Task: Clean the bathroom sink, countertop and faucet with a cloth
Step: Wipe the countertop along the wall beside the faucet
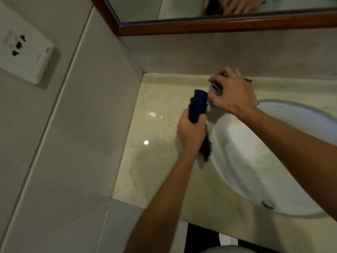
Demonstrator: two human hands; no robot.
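While the right hand point(231, 92) curls over the top of the chrome faucet point(216, 90), the left hand point(191, 133) brings a dark blue cloth point(198, 106) up against the faucet's side, and that pairing looks deliberate: one hand steadies or shifts the fitting so the other can rub the metal without it swinging. The right hand's fingers point(218, 74) are bent down around the fitting's upper part and its thumb lies along the lower edge, so the hand appears to hold the faucet, though it hides most of the metal and I cannot tell which part it grips. The left hand is closed in a fist around the middle of the cloth, which is bunched into a thick roll. The roll's upper end sticks out above the knuckles and touches, or lies just beside, the faucet; its lower end hangs out below the wrist, over the rim of the sink point(255, 161). The cloth thus runs through the closed fingers, not under a flat palm, which suits wiping a narrow fitting rather than a broad surface. The faucet stands at the back of the pale marble bench point(155, 139), just behind the white sink, beneath the wood-framed mirror point(200, 26).
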